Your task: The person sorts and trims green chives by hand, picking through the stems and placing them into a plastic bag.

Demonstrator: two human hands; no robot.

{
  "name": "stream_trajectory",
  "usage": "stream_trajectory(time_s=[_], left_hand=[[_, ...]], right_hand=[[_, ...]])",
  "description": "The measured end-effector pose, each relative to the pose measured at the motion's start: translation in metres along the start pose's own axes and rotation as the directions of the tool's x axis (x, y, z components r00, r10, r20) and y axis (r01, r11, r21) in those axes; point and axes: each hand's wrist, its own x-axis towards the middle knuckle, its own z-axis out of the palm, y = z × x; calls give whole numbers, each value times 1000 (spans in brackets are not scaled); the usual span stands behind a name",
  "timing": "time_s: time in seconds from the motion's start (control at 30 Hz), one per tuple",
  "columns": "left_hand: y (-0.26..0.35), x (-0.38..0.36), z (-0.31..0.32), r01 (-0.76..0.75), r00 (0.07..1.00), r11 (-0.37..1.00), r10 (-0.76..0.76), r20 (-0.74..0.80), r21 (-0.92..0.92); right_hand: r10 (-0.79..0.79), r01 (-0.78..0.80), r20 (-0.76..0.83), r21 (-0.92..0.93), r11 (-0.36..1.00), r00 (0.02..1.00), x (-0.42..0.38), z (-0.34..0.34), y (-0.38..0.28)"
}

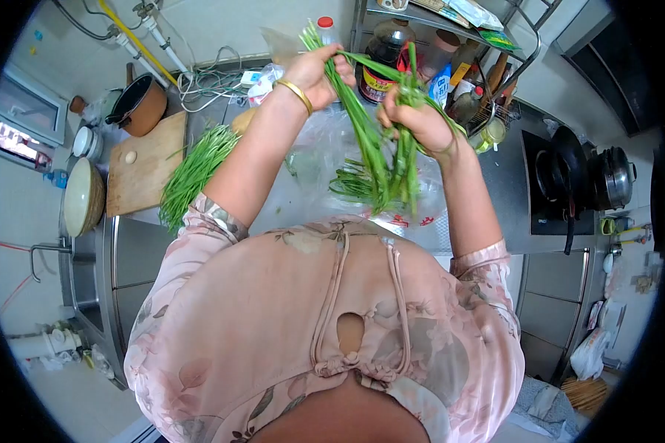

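Raised over the counter, my left hand [321, 77], with a gold bracelet at the wrist, is closed round a bunch of long garlic chives [360, 125], its leaves hanging down to the right. My right hand [421, 122] grips another bunch of garlic chives [405, 166], bent over the fist. The leaves of the two bunches meet and overlap between my hands. Below them a clear plastic bag [314, 184] lies spread out, with more chives [349, 182] on it. To the left, a larger heap of chives [199, 171] rests beside my left forearm, partly over the cutting board's edge.
A wooden cutting board [144, 184] holds a small pale round item. Left of it stand a large bowl [85, 198] and a brown pot [142, 107]. Bottles and a dark jar [386, 48] crowd the rack at the back. A wok [567, 166] sits on the right-hand stove.
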Motion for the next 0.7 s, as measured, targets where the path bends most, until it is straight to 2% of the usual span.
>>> stream_trajectory(time_s=[0.1,0.13,0.23,0.37,0.4,0.5,0.53,0.57,0.63,0.7], left_hand=[[18,8,-6,-12,1000,996,13,22,-84],[23,10,-8,-8,1000,995,9,14,-102],[29,12,-2,-90,994,994,86,-71,-56],[29,18,-2,-139,985,990,135,-107,-28],[28,19,-1,-143,984,989,138,-116,-38],[25,23,1,-174,973,982,160,-169,-70],[24,24,4,-195,963,978,176,-203,-79],[24,24,6,-217,952,972,191,-238,-89],[23,20,10,-216,958,974,198,-210,-66],[22,18,14,-221,957,974,206,-204,-57]], right_hand=[[42,-44,-19,-112,993,999,-30,-8,-10],[86,-88,-24,-75,993,996,-41,-12,-9],[157,-157,-18,-202,967,987,-67,-16,-4],[106,-134,-197,-138,981,975,-76,10,-19],[68,-113,-226,-193,975,972,-75,16,-26],[-156,-22,-286,-533,846,945,-61,34,-31],[-212,10,-241,-637,771,947,-54,36,-32],[-263,8,-249,-710,704,932,-46,37,-30],[-362,-11,-250,-834,551,898,-28,36,-22],[-363,-81,-289,-866,493,886,-12,34,-20]])
